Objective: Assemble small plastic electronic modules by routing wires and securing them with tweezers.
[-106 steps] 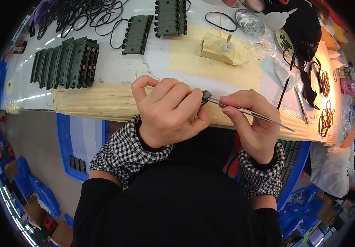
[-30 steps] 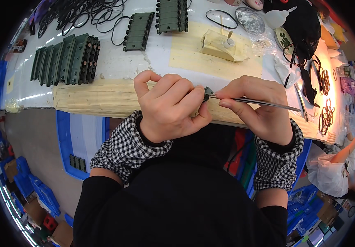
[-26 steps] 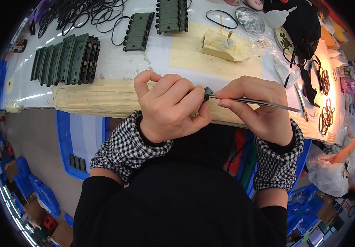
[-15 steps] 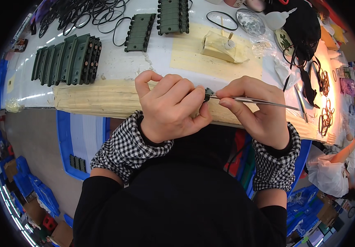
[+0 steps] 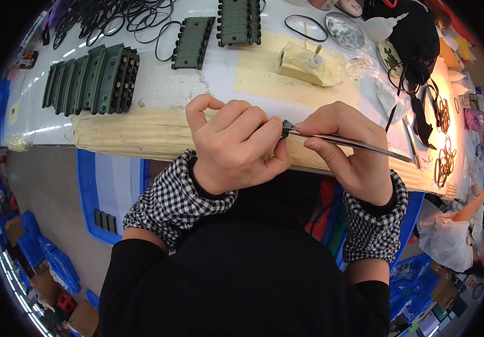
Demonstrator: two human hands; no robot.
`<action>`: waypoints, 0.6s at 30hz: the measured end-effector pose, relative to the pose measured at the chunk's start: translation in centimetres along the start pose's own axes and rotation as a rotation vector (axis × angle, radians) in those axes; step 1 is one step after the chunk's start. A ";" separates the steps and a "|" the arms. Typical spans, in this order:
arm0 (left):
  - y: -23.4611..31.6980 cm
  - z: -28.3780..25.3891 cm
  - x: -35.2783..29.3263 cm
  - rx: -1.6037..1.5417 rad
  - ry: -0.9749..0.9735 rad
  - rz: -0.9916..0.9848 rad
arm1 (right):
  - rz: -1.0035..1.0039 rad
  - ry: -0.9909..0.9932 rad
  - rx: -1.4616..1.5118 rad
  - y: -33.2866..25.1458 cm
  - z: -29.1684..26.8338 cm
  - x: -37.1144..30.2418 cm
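Note:
My left hand (image 5: 236, 146) is closed, pinching a small dark green part (image 5: 287, 128) between thumb and fingertips; most of the part is hidden by the fingers. My right hand (image 5: 357, 151) grips slim metal tweezers (image 5: 331, 138), held like a pen. Their tip touches or nearly touches the green part. Both hands are over the near edge of the table. Beyond my left hand stand a stack of dark green ridged strips (image 5: 90, 84), a single studded strip (image 5: 193, 42) and another stack of such strips (image 5: 239, 22).
Black rubber bands (image 5: 107, 22) lie at the far left. A tape-wrapped block (image 5: 303, 66) sits beyond my hands. At right are a white dropper bottle (image 5: 385, 27) and more bands (image 5: 445, 163). A blue tray (image 5: 91, 216) is below the table's left. A co-worker (image 5: 446, 238) is at right.
The tweezers' angle has tilted slightly, their rear end now lower in the picture. My right fingers have shifted a little on them. My left hand keeps hold of the green part.

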State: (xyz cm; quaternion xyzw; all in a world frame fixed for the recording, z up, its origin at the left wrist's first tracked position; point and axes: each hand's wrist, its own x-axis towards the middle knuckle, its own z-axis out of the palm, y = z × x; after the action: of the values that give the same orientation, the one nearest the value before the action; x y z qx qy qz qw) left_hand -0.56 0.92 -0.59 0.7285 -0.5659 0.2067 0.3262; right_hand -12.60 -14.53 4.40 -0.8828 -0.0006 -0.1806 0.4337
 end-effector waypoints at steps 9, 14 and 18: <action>0.0 -0.1 -0.1 0.005 -0.006 -0.002 | 0.004 -0.023 0.015 0.0 -0.1 0.1; 0.0 0.0 -0.1 0.005 0.008 0.006 | 0.011 -0.055 0.025 -0.2 -0.2 0.3; 0.1 0.1 0.0 -0.006 0.023 0.007 | -0.004 -0.038 0.030 0.0 -0.2 0.2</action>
State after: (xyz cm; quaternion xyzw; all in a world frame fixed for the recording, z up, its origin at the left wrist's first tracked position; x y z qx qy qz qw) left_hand -0.66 0.85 -0.68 0.7230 -0.5654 0.2145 0.3341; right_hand -12.48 -14.77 4.57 -0.8794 -0.0131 -0.1648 0.4466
